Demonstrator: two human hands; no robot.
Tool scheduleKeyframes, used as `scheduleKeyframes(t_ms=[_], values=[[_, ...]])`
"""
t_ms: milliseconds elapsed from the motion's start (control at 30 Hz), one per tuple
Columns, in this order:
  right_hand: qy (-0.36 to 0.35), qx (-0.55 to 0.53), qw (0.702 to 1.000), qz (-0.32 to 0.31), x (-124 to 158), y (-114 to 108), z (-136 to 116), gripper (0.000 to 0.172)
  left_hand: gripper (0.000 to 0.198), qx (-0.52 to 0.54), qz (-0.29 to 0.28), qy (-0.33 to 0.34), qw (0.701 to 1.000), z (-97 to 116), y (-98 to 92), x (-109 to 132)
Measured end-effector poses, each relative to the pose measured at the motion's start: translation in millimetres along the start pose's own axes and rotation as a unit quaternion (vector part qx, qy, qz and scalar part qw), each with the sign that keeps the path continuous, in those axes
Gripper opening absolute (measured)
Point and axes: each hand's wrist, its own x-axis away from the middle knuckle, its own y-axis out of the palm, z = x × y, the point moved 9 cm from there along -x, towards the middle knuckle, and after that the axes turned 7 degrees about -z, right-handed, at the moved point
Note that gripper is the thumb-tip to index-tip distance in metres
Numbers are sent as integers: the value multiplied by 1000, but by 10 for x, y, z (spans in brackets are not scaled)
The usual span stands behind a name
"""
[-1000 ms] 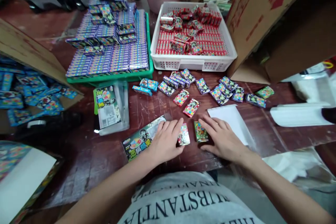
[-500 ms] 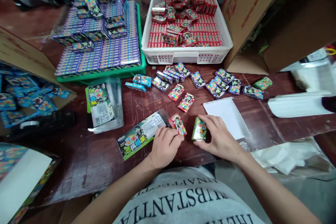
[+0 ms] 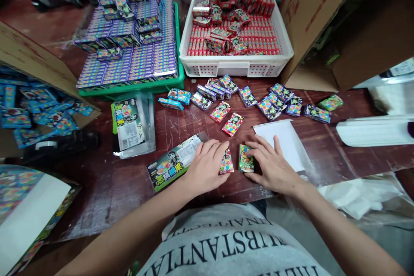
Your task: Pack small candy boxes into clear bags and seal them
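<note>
My left hand point(image 3: 207, 166) is closed over a small red candy box point(image 3: 227, 162) on the table, its thumb at the near end and its fingers hiding the left part. Beside it, my right hand point(image 3: 273, 166) grips a green candy box point(image 3: 245, 159) from the right, with thumb below and fingertips on the top and side. The two boxes lie a small gap apart. Partly under my left hand is a flat printed plastic pouch point(image 3: 170, 167) in green and black. Two more red candy boxes point(image 3: 220, 112) lie just beyond my hands.
Purple candy boxes point(image 3: 271, 107) and blue ones point(image 3: 179, 95) lie scattered farther back. Behind them stand a green tray point(image 3: 132, 89) of purple boxes and a white basket point(image 3: 234, 69) of red ones. Pouches point(image 3: 132, 127) are stacked left; a cardboard carton point(image 3: 315, 77) stands right.
My left hand has spread forward over the red box, which now lies straighter and closer to the green box. The green box has been laid flatter, and my right fingers have shifted over it.
</note>
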Motion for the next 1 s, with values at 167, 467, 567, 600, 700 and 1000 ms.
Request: scheduleKeyframes(t_ms=[167,467,567,600,700,1000], values=[[3,41,999,-8,13,-73,-19,42,79,15,-3,-8,1000,55,42,148],[152,141,975,86,-134,-44,-137,58,99,13,33,-119,992,31,245,285],[115,67,991,-4,-108,89,-190,53,102,21,48,-124,991,-9,245,304],[102,41,993,-31,-83,95,-184,51,103,23,51,-122,991,-22,239,313],[36,22,997,-71,-43,-23,-164,54,106,26,45,-102,993,-42,239,331],[-150,5,981,-121,-311,55,-297,106,134,40,15,-46,998,-20,218,381]])
